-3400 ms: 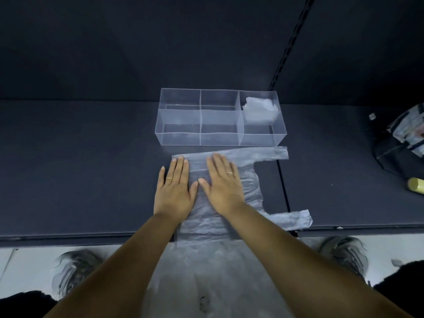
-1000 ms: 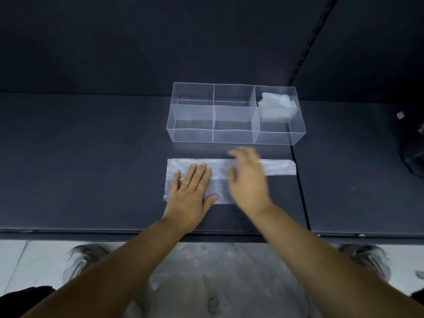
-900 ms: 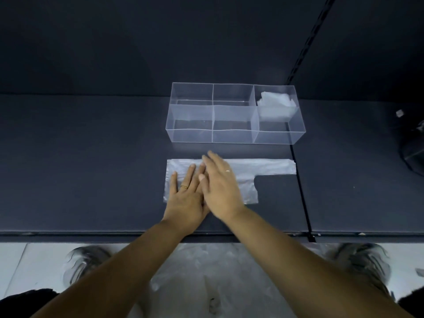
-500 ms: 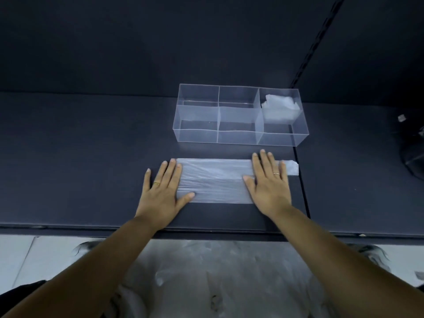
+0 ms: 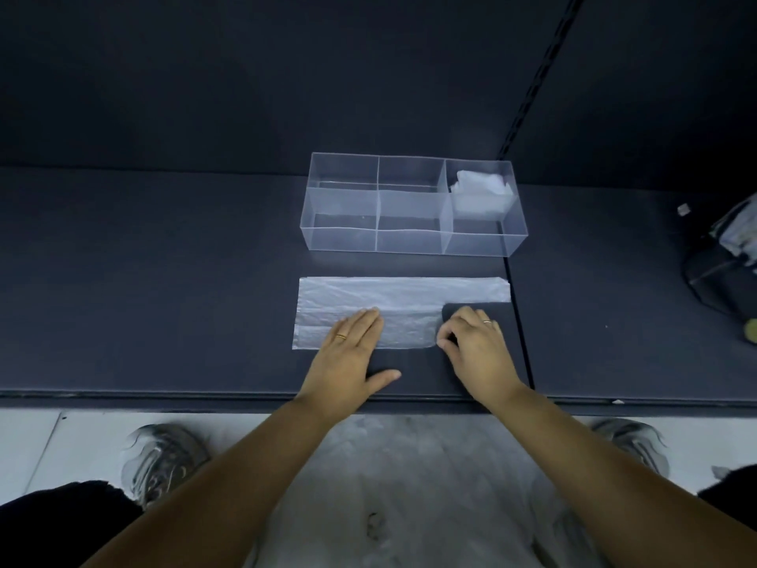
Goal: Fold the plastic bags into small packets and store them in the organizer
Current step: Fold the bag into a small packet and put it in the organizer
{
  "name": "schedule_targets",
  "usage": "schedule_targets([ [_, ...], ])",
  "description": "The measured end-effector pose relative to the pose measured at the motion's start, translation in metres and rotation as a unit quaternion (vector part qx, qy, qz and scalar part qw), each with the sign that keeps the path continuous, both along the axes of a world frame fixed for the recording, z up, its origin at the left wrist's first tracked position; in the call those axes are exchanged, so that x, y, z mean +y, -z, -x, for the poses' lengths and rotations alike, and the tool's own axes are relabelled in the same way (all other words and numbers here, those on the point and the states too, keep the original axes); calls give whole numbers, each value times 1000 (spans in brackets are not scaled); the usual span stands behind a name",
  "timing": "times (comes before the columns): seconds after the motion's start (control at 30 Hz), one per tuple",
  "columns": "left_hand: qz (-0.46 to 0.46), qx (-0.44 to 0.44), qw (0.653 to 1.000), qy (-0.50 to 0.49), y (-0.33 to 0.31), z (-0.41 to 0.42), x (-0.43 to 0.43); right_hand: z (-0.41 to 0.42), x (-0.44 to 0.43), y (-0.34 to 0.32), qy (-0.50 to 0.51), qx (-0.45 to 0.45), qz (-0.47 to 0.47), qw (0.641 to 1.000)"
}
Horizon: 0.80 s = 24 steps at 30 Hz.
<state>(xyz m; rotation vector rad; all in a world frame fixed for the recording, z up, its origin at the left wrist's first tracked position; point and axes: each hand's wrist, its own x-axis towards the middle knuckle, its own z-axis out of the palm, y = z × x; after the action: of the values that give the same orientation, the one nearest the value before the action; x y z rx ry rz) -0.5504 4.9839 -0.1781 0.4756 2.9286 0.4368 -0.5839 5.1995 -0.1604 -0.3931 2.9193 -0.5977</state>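
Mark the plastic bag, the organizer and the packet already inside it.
plastic bag [image 5: 389, 293]: head view, middle of the flattened strip.
organizer [image 5: 340, 235]: head view, front wall, left compartment.
stored packet [image 5: 479, 186]: head view, its white middle.

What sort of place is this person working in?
Probably a shop-style shelving bay used as a standing workstation. The dark matte shelf has a slotted metal upright in its back panel, it carries a clear plastic compartmented organizer and a flattened translucent plastic bag, and pale floor shows below its edge.

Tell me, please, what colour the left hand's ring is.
Gold; the ring on the left hand shows best in the head view.
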Motion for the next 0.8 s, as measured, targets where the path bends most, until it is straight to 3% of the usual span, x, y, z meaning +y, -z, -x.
schedule_targets([
  [0.17, -24, 83, 996, -23, -8, 2, 10, 0, 17, -24, 23, -112, 107, 988],
  [0.3, -11, 144, 989, -26, -15, -3, 23, -7, 31, -38, 17, -30, 1, 999],
  [0.43, 26, 134, 990, -25, -20, -11, 32, -16, 8, -37, -135, 11, -63, 989],
  [0.5, 37, 128, 991, -22, -27, -12, 33, -19, -7, -23, -157, 7, -91, 983],
  [0.57, 52, 101, 993, -28, -35, -9, 34, -14, -11, -12, -100, 23, -42, 994],
  [0.63, 30, 76, 995, -64, -40, -4, 26, -5, -6, -10, 3, 4, 89, 996],
  [0.7, -71, 28, 989, -125, -35, 4, 8, 7, 4, -12, 99, -73, 205, 971],
  [0.8, -233, -94, 934, -255, -30, 13, -25, 18, 13, -15, 183, -154, 259, 936],
])
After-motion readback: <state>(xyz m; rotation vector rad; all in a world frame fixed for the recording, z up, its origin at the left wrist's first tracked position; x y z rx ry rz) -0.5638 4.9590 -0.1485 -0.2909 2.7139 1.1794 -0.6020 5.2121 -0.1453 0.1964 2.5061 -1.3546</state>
